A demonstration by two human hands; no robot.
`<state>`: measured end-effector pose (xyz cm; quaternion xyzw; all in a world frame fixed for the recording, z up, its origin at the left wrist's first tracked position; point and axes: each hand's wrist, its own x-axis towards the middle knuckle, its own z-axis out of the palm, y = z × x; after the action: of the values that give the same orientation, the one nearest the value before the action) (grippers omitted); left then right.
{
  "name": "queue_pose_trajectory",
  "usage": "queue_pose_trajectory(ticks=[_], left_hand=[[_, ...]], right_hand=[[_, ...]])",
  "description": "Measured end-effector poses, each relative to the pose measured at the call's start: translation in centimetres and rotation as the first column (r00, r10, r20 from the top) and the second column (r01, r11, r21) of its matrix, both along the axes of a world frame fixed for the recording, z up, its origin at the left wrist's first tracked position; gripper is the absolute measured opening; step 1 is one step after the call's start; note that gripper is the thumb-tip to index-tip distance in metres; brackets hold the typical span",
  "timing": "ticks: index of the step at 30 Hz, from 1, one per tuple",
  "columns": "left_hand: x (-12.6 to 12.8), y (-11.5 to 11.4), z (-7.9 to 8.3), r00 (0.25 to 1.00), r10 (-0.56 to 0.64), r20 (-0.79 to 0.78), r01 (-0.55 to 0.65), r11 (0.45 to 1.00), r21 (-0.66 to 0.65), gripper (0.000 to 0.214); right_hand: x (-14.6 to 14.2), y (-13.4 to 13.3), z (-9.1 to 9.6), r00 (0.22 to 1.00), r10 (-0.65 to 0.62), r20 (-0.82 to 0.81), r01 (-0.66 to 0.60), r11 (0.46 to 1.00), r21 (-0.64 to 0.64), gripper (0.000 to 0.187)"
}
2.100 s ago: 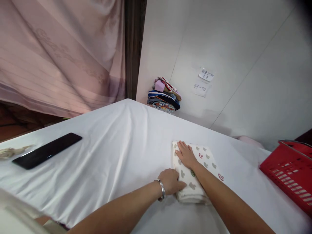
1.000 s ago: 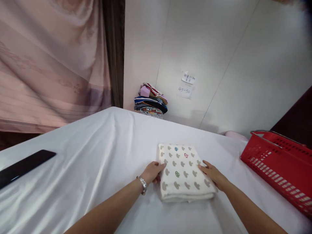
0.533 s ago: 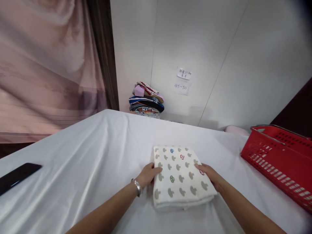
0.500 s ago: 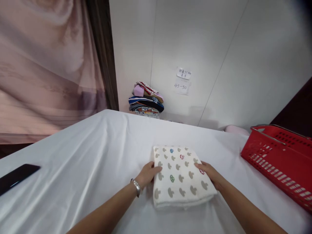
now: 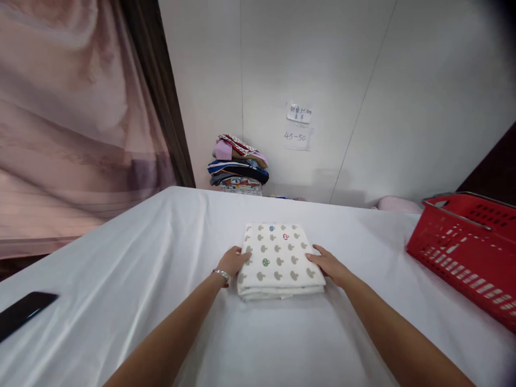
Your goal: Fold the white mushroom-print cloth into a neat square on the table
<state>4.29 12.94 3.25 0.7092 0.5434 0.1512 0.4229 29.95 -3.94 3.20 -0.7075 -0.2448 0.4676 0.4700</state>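
Note:
A folded white cloth (image 5: 276,252) printed with grey mushrooms, plus a few in blue, red and green, lies in a thick flat square on the white-covered table (image 5: 278,344). My left hand (image 5: 234,262), with a silver bracelet at its wrist, grips the left edge, thumb on top and the other fingers mostly hidden. At the opposite edge my right hand (image 5: 327,264) pinches the cloth, its thumb on the upper face. Several layers show along the near fold.
To the right stands a red plastic basket (image 5: 463,242) with metal handles. Behind the table's far edge rises a stack of folded fabrics (image 5: 237,166), near paper notes (image 5: 298,126) on the wall. A black phone (image 5: 26,312) lies at left, below a pink curtain (image 5: 76,123).
Both hands have moved the folded cloth forward, away from me, and slightly left. The view has also shifted a little.

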Motion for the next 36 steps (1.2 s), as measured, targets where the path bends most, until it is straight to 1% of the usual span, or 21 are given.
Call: queue_pose_trajectory(ticks=[2,3,4,5,6,8,9,10,12,14,16,17,19,21,22,24,26,29,32,34,36], left_hand=[[-0.4,-0.2,-0.2,0.997,-0.021,-0.077,0.027,0.997,0.076,0.041],[-0.6,-0.4,-0.1,0.992,-0.025,-0.120,0.043,0.987,0.154,0.045],[-0.8,-0.8,0.0,0.988,-0.028,-0.152,0.066,0.964,0.257,0.047],[-0.8,-1.3,0.2,0.985,-0.040,-0.166,0.101,0.922,0.375,0.046],[-0.9,-1.9,0.3,0.983,-0.073,-0.167,0.147,0.857,0.493,0.043],[-0.9,-3.4,0.5,0.964,-0.209,-0.166,0.266,0.692,0.671,0.035],[-0.8,-4.3,0.6,0.938,-0.294,-0.182,0.332,0.615,0.716,0.031],[-0.8,-5.1,0.6,0.903,-0.377,-0.207,0.398,0.550,0.734,0.027],[-0.6,-6.5,0.5,0.822,-0.505,-0.262,0.513,0.460,0.725,0.024],[-0.5,-7.4,0.4,0.764,-0.569,-0.304,0.582,0.404,0.705,0.022],[-0.4,-7.8,0.4,0.747,-0.578,-0.328,0.603,0.383,0.699,0.021],[-0.4,-7.8,0.5,0.750,-0.571,-0.334,0.603,0.384,0.699,0.021],[-0.2,-7.8,0.5,0.756,-0.563,-0.335,0.599,0.389,0.700,0.020],[0.0,-7.8,0.6,0.757,-0.563,-0.331,0.595,0.387,0.704,0.021],[0.1,-7.8,0.7,0.757,-0.563,-0.332,0.595,0.384,0.706,0.022],[0.3,-7.9,0.9,0.756,-0.563,-0.336,0.598,0.383,0.704,0.023],[0.6,-8.1,1.1,0.756,-0.558,-0.341,0.604,0.395,0.692,0.026],[0.7,-8.6,1.2,0.777,-0.532,-0.337,0.585,0.412,0.699,0.032],[0.3,-9.1,0.5,0.788,-0.506,-0.351,0.567,0.374,0.734,0.031],[-0.1,-9.3,0.0,0.782,-0.504,-0.366,0.571,0.344,0.745,0.029],[-0.5,-9.4,-0.4,0.779,-0.510,-0.366,0.571,0.336,0.749,0.025]], right_hand=[[-0.2,-1.2,-0.3,1.000,0.026,0.002,-0.026,0.999,0.031,0.091],[-0.2,-1.9,-0.4,0.999,0.031,0.023,-0.032,0.999,0.043,0.090],[-0.3,-2.5,-0.5,0.998,0.033,0.054,-0.035,0.998,0.051,0.089],[-0.4,-3.2,-0.6,0.995,0.033,0.091,-0.038,0.997,0.060,0.086],[-0.5,-3.7,-0.8,0.991,0.029,0.132,-0.039,0.997,0.069,0.083],[-0.6,-4.5,-1.2,0.979,0.011,0.204,-0.032,0.994,0.100,0.071],[-0.6,-4.7,-1.4,0.973,-0.008,0.230,-0.020,0.993,0.119,0.063],[-0.6,-4.9,-1.5,0.966,-0.033,0.256,-0.003,0.990,0.140,0.055],[-0.7,-5.3,-1.7,0.950,-0.081,0.303,0.023,0.982,0.189,0.041],[-0.9,-5.7,-1.5,0.928,-0.094,0.359,0.004,0.970,0.243,0.034],[-1.1,-6.2,-1.0,0.879,-0.075,0.472,-0.078,0.952,0.296,0.028],[-1.3,-6.4,-0.7,0.833,-0.056,0.550,-0.144,0.938,0.314,0.026],[-1.6,-6.7,-0.1,0.695,-0.035,0.718,-0.297,0.895,0.332,0.022],[-1.9,-6.8,0.0,0.533,-0.006,0.846,-0.454,0.841,0.293,0.023],[-2.0,-6.7,-0.2,0.465,0.005,0.886,-0.512,0.818,0.264,0.025],[-2.0,-6.4,-0.8,0.366,0.023,0.930,-0.574,0.792,0.206,0.026],[-2.0,-6.1,-1.5,0.313,0.024,0.949,-0.583,0.794,0.172,0.025],[-1.9,-5.9,-2.2,0.262,-0.010,0.965,-0.557,0.815,0.160,0.023],[-2.0,-6.0,-2.0,0.229,-0.032,0.973,-0.547,0.823,0.156,0.024],[-2.2,-6.2,-1.8,0.217,-0.006,0.976,-0.574,0.808,0.132,0.024],[-2.3,-6.3,-1.6,0.212,0.032,0.977,-0.602,0.792,0.105,0.023]])
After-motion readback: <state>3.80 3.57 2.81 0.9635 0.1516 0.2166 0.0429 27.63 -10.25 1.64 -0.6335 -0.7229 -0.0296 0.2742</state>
